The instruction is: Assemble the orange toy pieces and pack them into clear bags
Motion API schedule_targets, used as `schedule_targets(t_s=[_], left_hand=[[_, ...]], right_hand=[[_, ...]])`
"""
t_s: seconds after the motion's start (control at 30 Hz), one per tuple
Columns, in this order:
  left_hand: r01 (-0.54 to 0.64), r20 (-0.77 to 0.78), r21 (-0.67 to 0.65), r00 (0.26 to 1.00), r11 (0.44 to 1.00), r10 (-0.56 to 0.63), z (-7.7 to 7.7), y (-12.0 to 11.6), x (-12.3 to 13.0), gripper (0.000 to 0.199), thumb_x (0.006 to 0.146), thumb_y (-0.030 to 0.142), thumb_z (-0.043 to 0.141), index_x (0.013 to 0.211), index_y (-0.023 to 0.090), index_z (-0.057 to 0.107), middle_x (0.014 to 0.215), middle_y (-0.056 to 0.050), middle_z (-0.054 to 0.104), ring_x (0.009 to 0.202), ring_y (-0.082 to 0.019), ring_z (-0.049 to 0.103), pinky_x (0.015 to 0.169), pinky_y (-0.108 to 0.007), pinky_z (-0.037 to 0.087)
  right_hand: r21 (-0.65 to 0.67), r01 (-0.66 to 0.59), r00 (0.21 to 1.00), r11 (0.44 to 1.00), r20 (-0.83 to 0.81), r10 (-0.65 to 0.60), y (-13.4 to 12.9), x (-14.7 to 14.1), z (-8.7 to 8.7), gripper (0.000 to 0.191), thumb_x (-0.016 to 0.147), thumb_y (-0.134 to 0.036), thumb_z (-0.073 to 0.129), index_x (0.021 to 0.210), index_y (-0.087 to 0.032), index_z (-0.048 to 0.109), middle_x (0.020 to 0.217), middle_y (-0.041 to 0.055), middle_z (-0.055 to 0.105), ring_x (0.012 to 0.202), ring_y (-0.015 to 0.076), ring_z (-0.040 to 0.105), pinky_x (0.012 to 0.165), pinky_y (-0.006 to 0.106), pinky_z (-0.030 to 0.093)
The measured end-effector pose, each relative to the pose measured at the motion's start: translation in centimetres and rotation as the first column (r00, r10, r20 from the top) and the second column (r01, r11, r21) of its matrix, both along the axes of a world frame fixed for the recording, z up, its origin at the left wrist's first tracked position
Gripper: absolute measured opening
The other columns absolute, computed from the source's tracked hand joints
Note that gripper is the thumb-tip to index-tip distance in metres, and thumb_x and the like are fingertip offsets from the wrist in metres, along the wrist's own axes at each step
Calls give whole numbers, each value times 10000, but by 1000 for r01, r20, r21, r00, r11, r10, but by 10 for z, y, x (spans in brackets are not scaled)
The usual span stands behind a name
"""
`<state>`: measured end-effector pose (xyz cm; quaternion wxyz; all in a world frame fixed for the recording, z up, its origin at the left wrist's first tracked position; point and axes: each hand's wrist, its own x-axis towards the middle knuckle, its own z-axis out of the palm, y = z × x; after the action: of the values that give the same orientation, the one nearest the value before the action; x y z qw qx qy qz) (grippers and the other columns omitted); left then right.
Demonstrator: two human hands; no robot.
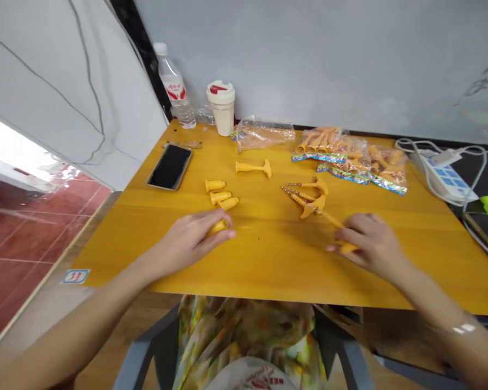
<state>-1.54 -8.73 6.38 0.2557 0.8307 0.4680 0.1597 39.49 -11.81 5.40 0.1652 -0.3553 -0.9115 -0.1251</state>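
My left hand [199, 235] is closed around a yellow hollow sleeve [218, 227]. Three similar sleeves [217, 196] lie together just beyond its fingers. On the right, my right hand [368, 241] grips a yellow T-handled screw tool [332, 219] by its handle, the thin shaft pointing left; motion blurs it. Its tip end is near a small group of T-handled screw tools [315, 203], whose spiral metal tips point left. Farther back in the middle lies one T-handled tool [253, 168] with a sleeve over its shaft.
Packed bags of yellow tools [352, 154] and an empty clear bag [264, 134] lie along the back of the table [264, 265]. A phone [169, 167], water bottle [177, 89] and lidded cup [222, 111] stand left. A power strip [447, 173] with cables is right.
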Motion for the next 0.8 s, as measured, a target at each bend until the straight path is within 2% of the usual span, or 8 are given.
schedule_targets(t_s=[0.07,0.17,0.27,0.37,0.47,0.6,0.7,0.8], left_hand=[[-53,0,158,999,986,54,-7,23,12,366,1016,425,341,1128,194,603,1049,-69,669,949,-195,643,891,-314,484],[-236,-84,350,956,907,281,-16,75,16,435,1007,358,329,1303,134,556,1202,-158,591,1147,-274,580,1028,-417,434],[-300,-286,258,884,919,369,-24,127,4,452,960,324,440,1345,123,567,1292,-180,573,1244,-307,536,1090,-417,387],[-307,-426,66,852,950,305,-30,160,-5,444,938,331,488,1334,156,587,1328,-135,608,1229,-268,564,1046,-329,420],[-270,-462,-48,859,962,218,-30,170,-2,429,937,438,498,1249,189,657,1266,-97,667,1167,-242,609,990,-286,447],[-299,-458,73,838,951,298,-29,167,21,627,929,613,423,1376,193,552,1432,-169,525,1332,-352,470,1077,-458,370],[-190,-430,189,866,963,256,-35,165,51,629,933,562,451,1426,173,475,1459,-183,478,1353,-353,429,1082,-476,351],[-95,-483,247,850,964,208,-43,166,78,501,943,431,497,1362,158,523,1427,-175,503,1318,-340,445,1059,-460,355]], right_hand=[[-47,21,1000,999,9,-21,32,-24,-27,389,909,-567,575,899,-187,658,810,73,607,750,190,535,670,328,352],[-61,47,999,997,11,-47,58,-63,-54,473,922,-620,508,921,-178,679,925,109,634,870,231,548,762,348,360],[-64,111,994,992,18,-110,65,-81,-64,480,950,-600,462,938,-183,699,961,125,641,909,255,537,794,371,350],[-73,161,987,984,4,-161,66,-81,-67,471,966,-573,446,959,-186,713,960,131,644,946,271,532,817,387,355],[-101,162,986,982,-18,-165,66,-75,-70,441,960,-561,472,977,-198,722,974,126,657,968,270,532,847,394,363],[-140,129,989,982,-53,-137,67,-71,-69,414,939,-572,514,975,-223,732,1030,110,672,983,269,526,864,401,374],[-158,106,989,982,-88,-121,67,-74,-66,397,944,-557,516,987,-226,731,1054,104,675,996,269,525,866,405,390],[-164,101,983,981,-134,-124,67,-73,-65,376,961,-518,503,1009,-216,722,1064,106,679,985,267,531,867,416,410]])
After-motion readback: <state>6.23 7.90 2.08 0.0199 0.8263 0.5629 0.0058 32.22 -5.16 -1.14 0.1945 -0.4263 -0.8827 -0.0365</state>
